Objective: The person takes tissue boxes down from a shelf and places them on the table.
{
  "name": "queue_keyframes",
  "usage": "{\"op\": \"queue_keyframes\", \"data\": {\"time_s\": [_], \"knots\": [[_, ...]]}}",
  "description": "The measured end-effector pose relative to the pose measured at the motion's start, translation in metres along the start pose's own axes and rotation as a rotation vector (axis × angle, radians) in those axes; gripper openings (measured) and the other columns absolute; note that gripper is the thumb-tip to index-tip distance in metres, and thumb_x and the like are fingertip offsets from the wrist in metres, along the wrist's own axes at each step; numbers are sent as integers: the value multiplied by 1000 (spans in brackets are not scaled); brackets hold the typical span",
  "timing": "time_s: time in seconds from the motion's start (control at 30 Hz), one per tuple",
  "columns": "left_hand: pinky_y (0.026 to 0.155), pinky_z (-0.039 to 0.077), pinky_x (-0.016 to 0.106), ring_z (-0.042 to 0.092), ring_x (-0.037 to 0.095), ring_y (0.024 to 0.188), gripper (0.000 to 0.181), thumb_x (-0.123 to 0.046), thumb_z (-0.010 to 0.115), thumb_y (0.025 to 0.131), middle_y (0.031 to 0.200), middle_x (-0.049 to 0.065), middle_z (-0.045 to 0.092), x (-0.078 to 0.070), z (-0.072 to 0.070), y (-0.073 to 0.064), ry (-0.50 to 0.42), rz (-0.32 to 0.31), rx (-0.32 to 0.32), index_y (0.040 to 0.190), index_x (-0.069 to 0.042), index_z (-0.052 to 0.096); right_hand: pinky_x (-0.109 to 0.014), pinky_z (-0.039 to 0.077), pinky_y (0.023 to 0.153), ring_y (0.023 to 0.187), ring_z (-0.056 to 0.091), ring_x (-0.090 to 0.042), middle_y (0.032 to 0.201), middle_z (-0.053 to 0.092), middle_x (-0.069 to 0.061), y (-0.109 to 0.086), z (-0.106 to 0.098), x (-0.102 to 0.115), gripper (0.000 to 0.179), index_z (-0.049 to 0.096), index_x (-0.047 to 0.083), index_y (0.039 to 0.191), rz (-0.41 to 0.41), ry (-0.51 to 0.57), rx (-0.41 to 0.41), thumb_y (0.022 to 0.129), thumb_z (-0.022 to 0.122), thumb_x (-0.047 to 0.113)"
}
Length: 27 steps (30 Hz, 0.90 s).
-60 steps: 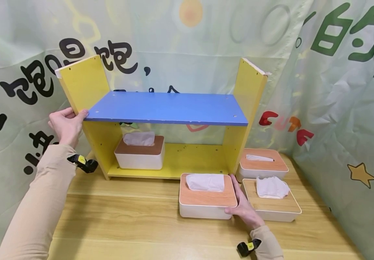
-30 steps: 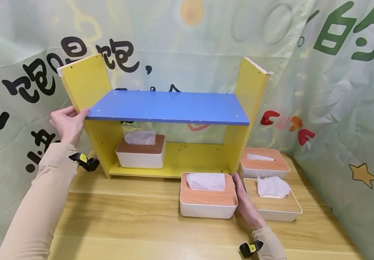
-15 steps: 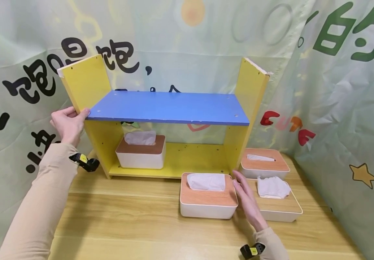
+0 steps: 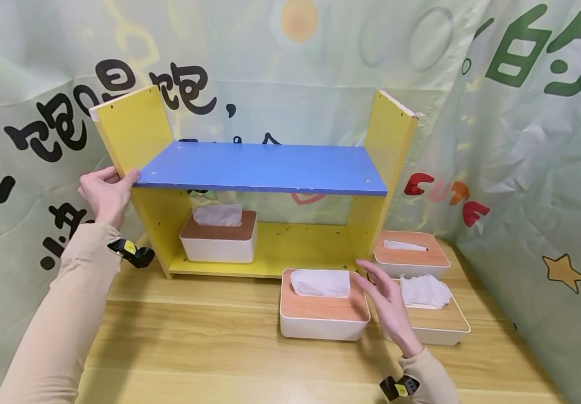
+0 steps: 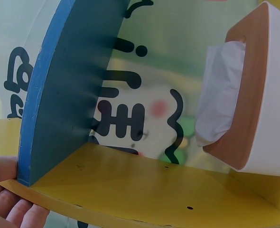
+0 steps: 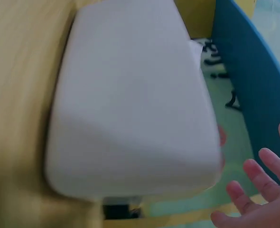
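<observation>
A yellow shelf unit with a blue middle board [image 4: 265, 165] stands on the table. My left hand [image 4: 106, 193] grips its left side panel [image 4: 131, 132], thumb at the board's front corner and fingers round the outer side, as the left wrist view shows. In front of the unit sits a white tissue box [image 4: 323, 328] with a wood-look lid and a tissue sticking out. My right hand [image 4: 388, 306] hovers by this box's right end, fingers spread and holding nothing. In the right wrist view the fingers [image 6: 261, 178] show apart from the box's white side.
Inside the unit, a tissue box [image 4: 220, 249] stands at the left of the yellow bottom board [image 4: 300, 247]. To the right are a tissue box with a pale lid [image 4: 452, 335], partly behind my right hand, and another box [image 4: 411, 255] farther back. A printed cloth [image 4: 517, 185] hangs behind.
My right hand has let go of the front tissue box's right end, then risen and drawn slightly right with its fingers spreading. The left hand keeps its grip and the boxes stay put.
</observation>
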<state>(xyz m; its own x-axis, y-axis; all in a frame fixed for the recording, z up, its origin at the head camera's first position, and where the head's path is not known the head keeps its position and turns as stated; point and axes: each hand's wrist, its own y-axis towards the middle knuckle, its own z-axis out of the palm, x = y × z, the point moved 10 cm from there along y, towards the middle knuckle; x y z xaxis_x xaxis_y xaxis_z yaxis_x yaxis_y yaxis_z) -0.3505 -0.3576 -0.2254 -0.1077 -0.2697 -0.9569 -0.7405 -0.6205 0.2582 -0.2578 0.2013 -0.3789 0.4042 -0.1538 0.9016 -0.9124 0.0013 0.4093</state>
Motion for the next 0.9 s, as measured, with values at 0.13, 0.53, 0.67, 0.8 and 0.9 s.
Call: {"op": "queue_keyframes", "data": {"time_s": [0.13,0.53,0.67,0.8,0.9], "knots": [[119,8,15,62,-9,99,49,-21,79,86,56,-38,57,-1,-1,-1,0,1,-4,130,-5,64,-8,39,105,128,47,13,139,59,0,5,8,13,38,55,-3,137,8,-87,70,102,57,11],[114,24,8,55,-6,125,49,-18,77,88,55,-37,57,-1,1,-3,-31,-36,7,132,-5,63,-17,36,114,138,49,-33,145,55,-20,21,51,45,42,53,-1,140,3,-116,284,100,59,12],[116,24,12,37,-3,144,49,-18,76,88,56,-37,57,-1,1,-5,-30,-32,8,133,-4,62,-24,38,116,140,44,-43,148,52,-20,27,67,52,46,49,-2,143,1,-101,355,101,59,12],[119,21,17,33,-5,144,49,-21,77,88,64,-37,61,-1,0,-4,7,-16,7,132,-5,63,-43,38,118,141,44,-40,150,51,-19,33,82,59,49,47,1,146,13,-100,408,100,60,13],[120,14,21,24,-5,147,49,-22,77,88,72,-30,65,0,0,-3,24,-4,9,132,-5,64,-55,34,119,139,46,-37,149,51,-18,40,92,65,51,47,4,146,2,-106,430,98,62,13]]}}
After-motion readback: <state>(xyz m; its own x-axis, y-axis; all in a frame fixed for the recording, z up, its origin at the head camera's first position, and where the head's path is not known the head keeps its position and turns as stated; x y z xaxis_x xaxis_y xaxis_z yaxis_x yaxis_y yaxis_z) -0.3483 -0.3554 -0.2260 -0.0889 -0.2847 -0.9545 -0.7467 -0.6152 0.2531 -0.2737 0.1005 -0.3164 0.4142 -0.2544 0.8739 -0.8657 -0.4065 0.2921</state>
